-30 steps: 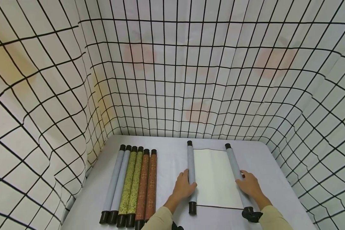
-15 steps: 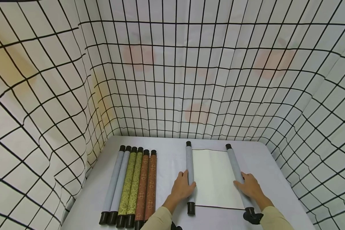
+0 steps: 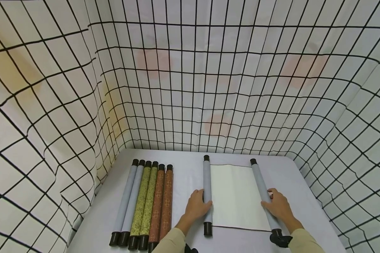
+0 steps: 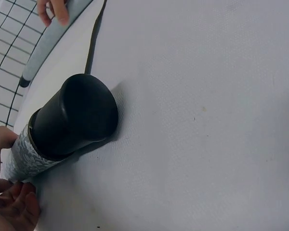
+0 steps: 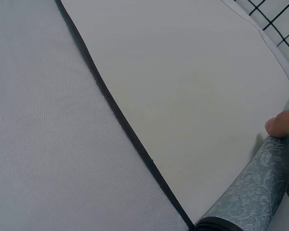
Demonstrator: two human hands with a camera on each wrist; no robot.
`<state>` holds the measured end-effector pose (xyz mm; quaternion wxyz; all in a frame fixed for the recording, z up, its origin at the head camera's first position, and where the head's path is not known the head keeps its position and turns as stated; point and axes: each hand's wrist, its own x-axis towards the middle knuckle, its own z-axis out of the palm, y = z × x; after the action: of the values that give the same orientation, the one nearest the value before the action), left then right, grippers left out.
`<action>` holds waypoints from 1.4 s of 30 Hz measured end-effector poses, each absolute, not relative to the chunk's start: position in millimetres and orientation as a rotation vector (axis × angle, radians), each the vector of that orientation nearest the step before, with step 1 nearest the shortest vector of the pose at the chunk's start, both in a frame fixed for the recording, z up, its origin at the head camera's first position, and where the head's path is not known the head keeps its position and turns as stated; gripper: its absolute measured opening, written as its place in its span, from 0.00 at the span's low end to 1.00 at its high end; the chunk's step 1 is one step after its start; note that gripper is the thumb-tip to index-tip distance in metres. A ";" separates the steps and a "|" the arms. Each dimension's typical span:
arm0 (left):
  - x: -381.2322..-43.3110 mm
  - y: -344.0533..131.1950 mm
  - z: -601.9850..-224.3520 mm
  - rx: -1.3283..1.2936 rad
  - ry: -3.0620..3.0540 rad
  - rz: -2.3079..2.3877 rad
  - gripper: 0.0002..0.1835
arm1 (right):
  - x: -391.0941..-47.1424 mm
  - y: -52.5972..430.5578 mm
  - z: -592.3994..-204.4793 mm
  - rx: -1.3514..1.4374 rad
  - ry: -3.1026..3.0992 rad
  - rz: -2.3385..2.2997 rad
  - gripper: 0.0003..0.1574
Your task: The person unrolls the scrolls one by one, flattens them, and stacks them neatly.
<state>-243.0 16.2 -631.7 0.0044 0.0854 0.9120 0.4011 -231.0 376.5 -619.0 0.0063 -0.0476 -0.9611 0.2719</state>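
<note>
A partly unrolled scroll (image 3: 235,198) lies on the table, white paper showing between two blue-grey patterned rolls with black end caps. My left hand (image 3: 196,207) grips the left roll (image 3: 207,179), thumb on the paper side and fingers round the outer side. In the left wrist view, this roll's black cap (image 4: 89,110) faces the camera. The right roll (image 3: 259,179) leans away to the left, and my right hand (image 3: 279,208) holds it near its lower half. In the right wrist view, the thumb (image 5: 282,125) lies over the roll's silvery floral cloth; most other fingers are out of frame.
Rolled scrolls stand side by side on the left of the white table (image 3: 190,168): blue-grey ones (image 3: 126,196), yellow-green ones (image 3: 144,202) and reddish-brown ones (image 3: 162,203). Black grid netting (image 3: 209,88) in front of white sheeting encloses the table's back and sides.
The left roll has shifted left with my left hand, and the right roll slightly right with my right hand. A wider stretch of white paper shows between them.
</note>
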 end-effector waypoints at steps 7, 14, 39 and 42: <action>-240.9 12.8 -635.7 0.248 2.832 1.311 0.32 | -228.0 381.7 -620.0 -0.164 -2.991 0.856 0.36; -243.5 6.8 -636.0 0.290 2.797 1.399 0.30 | -229.3 389.0 -618.8 -0.183 -3.001 0.866 0.36; -241.7 -6.9 -633.1 0.428 2.811 1.232 0.33 | -232.4 404.1 -619.2 -0.268 -3.046 0.929 0.48; -240.4 -6.8 -630.7 0.417 2.818 1.189 0.39 | -231.5 404.6 -618.2 -0.265 -3.034 0.938 0.44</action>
<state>-240.4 -6.8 -630.7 0.0273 0.1349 0.9126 0.3850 -231.5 404.6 -618.2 -0.0225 -0.0831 -0.9519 0.2942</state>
